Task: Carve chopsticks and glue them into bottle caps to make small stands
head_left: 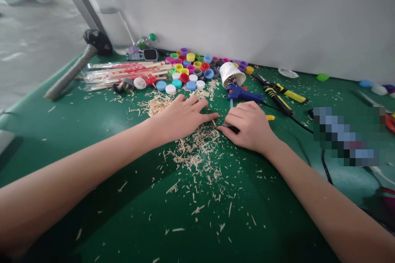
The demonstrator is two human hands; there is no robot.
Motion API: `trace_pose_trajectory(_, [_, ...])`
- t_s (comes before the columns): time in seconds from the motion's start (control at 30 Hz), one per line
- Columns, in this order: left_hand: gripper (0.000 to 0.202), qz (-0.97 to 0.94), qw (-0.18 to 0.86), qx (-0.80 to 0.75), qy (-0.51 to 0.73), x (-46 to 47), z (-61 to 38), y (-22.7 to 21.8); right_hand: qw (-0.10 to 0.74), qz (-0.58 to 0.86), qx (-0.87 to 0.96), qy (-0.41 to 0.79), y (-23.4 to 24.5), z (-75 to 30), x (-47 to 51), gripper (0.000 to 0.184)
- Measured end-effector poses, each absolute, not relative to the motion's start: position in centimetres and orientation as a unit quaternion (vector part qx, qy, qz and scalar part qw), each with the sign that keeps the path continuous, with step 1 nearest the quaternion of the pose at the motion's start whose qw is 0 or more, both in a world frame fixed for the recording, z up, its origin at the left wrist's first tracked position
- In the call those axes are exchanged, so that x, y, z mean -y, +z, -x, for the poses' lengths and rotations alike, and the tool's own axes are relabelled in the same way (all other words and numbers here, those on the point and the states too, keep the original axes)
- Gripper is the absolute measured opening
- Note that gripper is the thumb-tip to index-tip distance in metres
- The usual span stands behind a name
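My left hand [188, 117] lies palm down beside and over pale wood shavings [197, 147], its fingers stretched and spread. Its thumb tip meets a short, thin piece of wood [214, 123]. Just to the right, my right hand [249, 126] is closed, thumb and fingers pinched around something mostly hidden; only a dark part and a greyish edge [227, 124] show. The right thumb tip is close to the same piece of wood. Beyond the right hand lies a blue glue gun [245, 93], with a white cup [232, 74] tipped over behind it.
Colourful bottle caps [191, 86] crowd the back of the green table [129, 222]. Bagged chopsticks [123, 74] and a hammer [74, 69] with a wrapped head lie left. Yellow-black pliers [279, 100], cables and a blurred-out object [342, 137] are right. A white wall stands behind.
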State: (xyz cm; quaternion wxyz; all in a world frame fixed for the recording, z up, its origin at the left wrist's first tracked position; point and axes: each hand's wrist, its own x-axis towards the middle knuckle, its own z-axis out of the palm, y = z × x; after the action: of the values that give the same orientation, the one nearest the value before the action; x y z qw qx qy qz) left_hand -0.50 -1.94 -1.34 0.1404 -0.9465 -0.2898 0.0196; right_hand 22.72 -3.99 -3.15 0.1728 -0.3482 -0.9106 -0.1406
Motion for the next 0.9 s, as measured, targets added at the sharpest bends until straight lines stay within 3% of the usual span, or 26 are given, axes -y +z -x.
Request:
trace_pose_trajectory(0.57, [0.056,0.945,0.150,0.288,0.028,2.05,0.00,-1.29,0.201,0.347,0.898,-0.179,-3.36,-22.94,3.79,0.021])
trace_pose_trajectory(0.7, [0.055,0.949,0.133,0.285,0.022,1.93,0.08,-1.49,0.172,0.319,0.917,-0.166,-3.27,-23.04,3.76,0.022])
trace_pose_trajectory(0.9, [0.051,0.954,0.100,0.283,-0.005,1.54,-0.07,-1.86,0.202,0.352,0.898,-0.168,-3.53,-23.04,3.71,0.019])
